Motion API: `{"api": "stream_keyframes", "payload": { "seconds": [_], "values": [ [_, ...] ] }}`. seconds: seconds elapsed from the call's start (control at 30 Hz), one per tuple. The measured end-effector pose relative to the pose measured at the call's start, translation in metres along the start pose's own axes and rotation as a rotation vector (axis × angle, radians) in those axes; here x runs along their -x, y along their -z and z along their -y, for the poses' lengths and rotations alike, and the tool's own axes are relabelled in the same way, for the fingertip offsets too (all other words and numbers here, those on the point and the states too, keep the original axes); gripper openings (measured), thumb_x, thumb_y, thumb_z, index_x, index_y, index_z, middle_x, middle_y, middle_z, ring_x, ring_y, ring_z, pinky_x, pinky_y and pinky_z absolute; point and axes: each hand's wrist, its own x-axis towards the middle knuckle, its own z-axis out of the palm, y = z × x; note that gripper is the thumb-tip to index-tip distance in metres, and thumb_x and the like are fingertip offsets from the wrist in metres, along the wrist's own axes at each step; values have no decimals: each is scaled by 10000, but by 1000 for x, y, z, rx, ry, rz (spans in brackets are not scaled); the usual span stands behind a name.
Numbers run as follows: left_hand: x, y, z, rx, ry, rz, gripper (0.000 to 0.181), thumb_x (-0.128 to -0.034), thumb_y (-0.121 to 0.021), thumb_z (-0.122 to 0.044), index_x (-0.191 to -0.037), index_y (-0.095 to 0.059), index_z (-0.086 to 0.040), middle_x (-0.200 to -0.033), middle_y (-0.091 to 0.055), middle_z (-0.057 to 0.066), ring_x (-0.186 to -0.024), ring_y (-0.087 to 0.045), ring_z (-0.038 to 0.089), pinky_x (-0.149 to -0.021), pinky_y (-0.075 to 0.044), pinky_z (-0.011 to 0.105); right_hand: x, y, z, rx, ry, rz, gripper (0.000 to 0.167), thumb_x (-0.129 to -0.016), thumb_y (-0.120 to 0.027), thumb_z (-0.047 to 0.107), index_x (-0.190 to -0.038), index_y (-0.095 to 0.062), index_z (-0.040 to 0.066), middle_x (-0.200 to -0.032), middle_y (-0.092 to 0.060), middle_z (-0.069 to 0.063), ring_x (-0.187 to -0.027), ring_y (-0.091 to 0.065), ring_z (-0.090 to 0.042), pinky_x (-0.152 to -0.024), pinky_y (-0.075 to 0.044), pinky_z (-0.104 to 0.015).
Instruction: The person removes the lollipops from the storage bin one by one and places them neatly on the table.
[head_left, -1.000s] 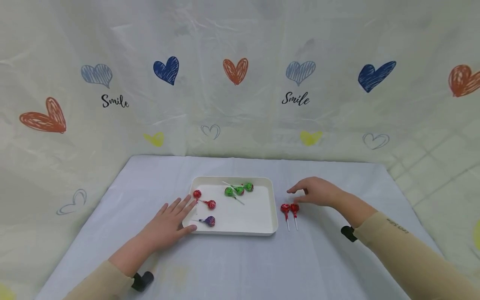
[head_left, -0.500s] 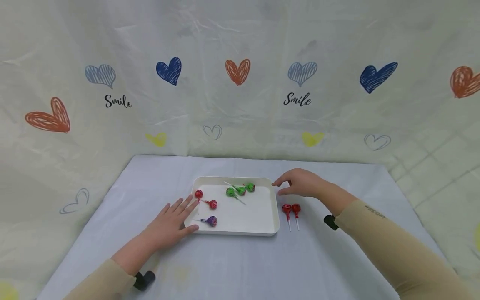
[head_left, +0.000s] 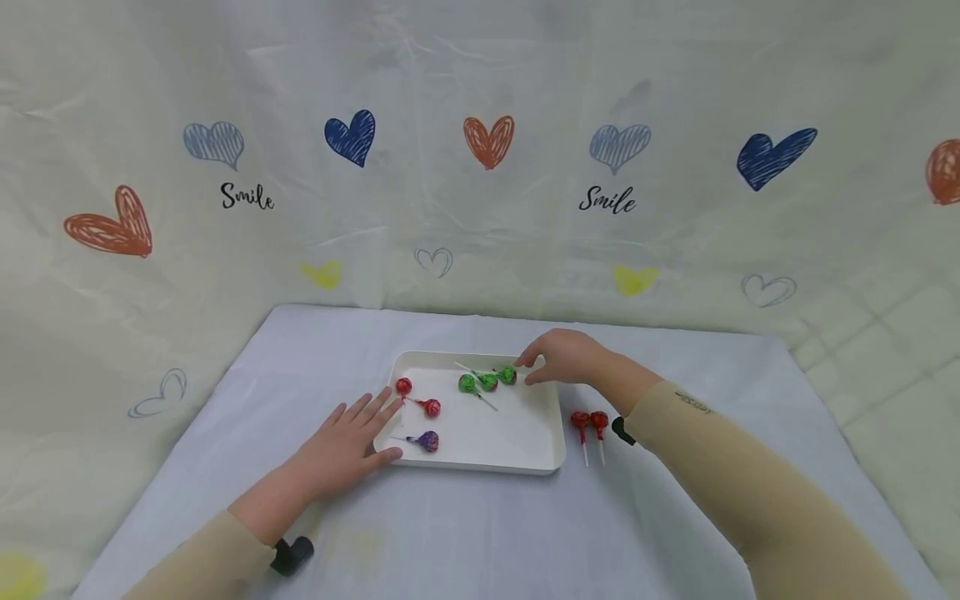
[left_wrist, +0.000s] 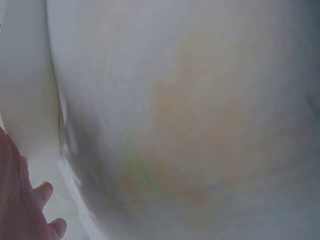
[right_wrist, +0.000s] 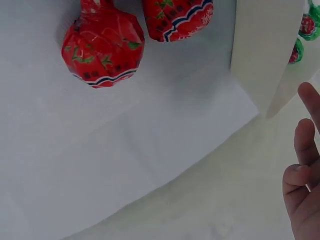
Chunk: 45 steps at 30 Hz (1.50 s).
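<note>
My left hand [head_left: 341, 450] lies with spread fingers over the left edge of the white tray [head_left: 495, 457]. Above the tray's back right corner, my right hand [head_left: 573, 357] hovers with parted fingers that hold nothing, close to the rightmost green lollipop [head_left: 507, 375]. Two more green lollipops [head_left: 467, 383] lie beside it. In the tray's left part are two red lollipops [head_left: 431, 407] and a purple one [head_left: 428, 441]. The right wrist view shows the hand [right_wrist: 305, 185] near the tray wall [right_wrist: 260, 55].
Two red lollipops [head_left: 580, 420] lie side by side on the white tablecloth [head_left: 465, 533], right of the tray, with sticks toward me; their heads [right_wrist: 102, 47] loom large in the right wrist view. Behind the table hangs a pale curtain [head_left: 420, 200] printed with hearts.
My right hand has moved left from over the two loose red lollipops to the tray's back right corner, near the green ones. The left hand has stayed on the tray's edge.
</note>
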Motion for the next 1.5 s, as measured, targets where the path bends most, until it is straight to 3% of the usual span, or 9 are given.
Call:
{"api": "stream_keyframes", "payload": {
  "seconds": [0.27, 0.73, 1.0, 1.5],
  "values": [
    [0, 3, -1, -1, -9, 5, 870, -916, -479, -698, -1601, -179, -254, -1666, -110, 9, -1506, -138, 351, -1176, -111, 618, -20, -11, 6, 86, -56, 28, 345, -872, -771, 343, -1209, -733, 279, -1020, -690, 101, -960, -597, -119, -851, -514, -361],
    [0, 2, -1, -3, -6, 9, 860, -919, -483, -690, -1601, -176, -266, -1667, -106, 1, -1509, -135, 339, -1179, -108, 611, -36, -20, 13, 281, 34, 25, 248, -895, -749, 279, -1142, -749, 248, -916, -680, 98, -801, -562, -102, -734, -513, -323],
    [1, 5, -3, 4, -4, 11, 852, -924, -500, -668, -1600, -188, -254, -1666, -110, 6, -1507, -137, 346, -1178, -111, 612, -34, -19, 20, 266, 6, 40, 179, -909, -736, 266, -1077, -768, 214, -989, -709, 71, -854, -595, -130, -830, -528, -374],
    [2, 7, -4, -5, -11, 13, 859, -923, -475, -689, -1600, -191, -245, -1666, -115, 14, -1505, -143, 349, -1176, -120, 614, -24, -19, 14, 210, -27, 67, 132, -893, -747, 229, -1024, -764, 220, -940, -687, 73, -861, -589, -142, -842, -526, -389]
  ]
}}
